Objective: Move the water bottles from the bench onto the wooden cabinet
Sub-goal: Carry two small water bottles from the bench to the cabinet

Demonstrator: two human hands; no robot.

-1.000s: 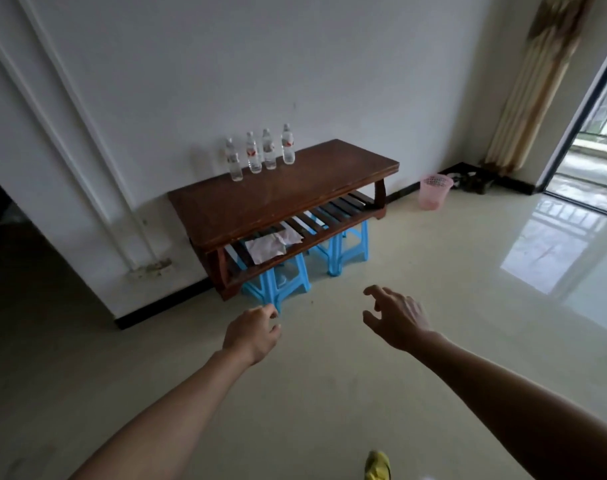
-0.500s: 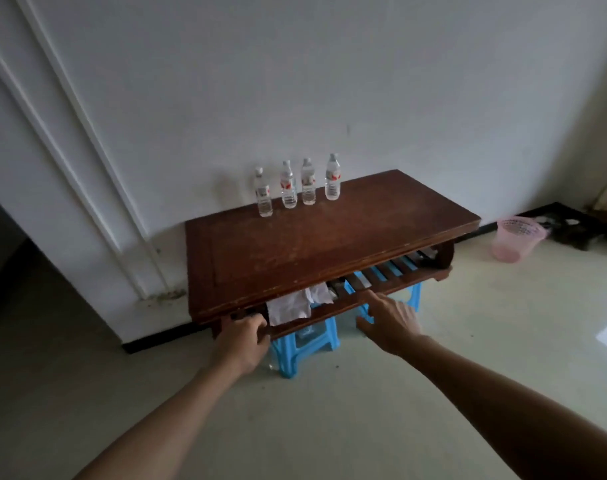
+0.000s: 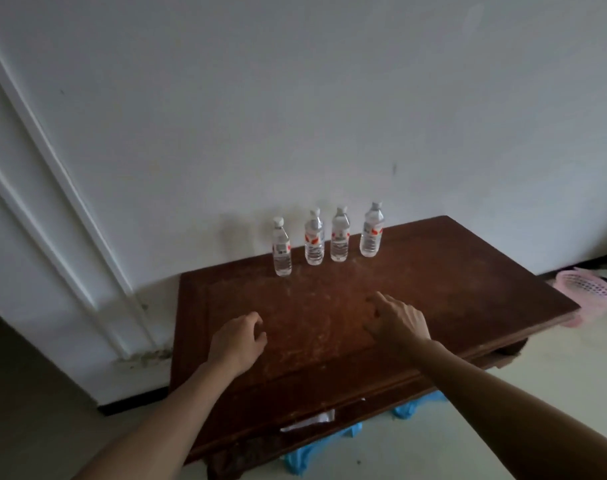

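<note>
Several clear water bottles with white caps and red-and-white labels stand upright in a row at the back of a dark wooden bench (image 3: 451, 299), by the wall: the leftmost bottle (image 3: 282, 247), two middle ones (image 3: 313, 242) (image 3: 340, 240), and the rightmost (image 3: 371, 235). Over the bench's middle, short of the bottles, hover both hands. My left hand (image 3: 238, 342) has loosely curled fingers and holds nothing. My right hand (image 3: 397, 322) reaches forward with relaxed fingers, also holding nothing. No wooden cabinet is in view.
A white wall rises behind the bench. A pink plastic basket (image 3: 587, 296) sits on the floor at the right. Blue plastic stools (image 3: 298, 459) and a white cloth (image 3: 312, 419) show under the bench's front edge. Pale tiled floor lies all around.
I have come closer to the bench. Both hands moved from its front edge to above its top, nearer the bottles. The bottles have not moved.
</note>
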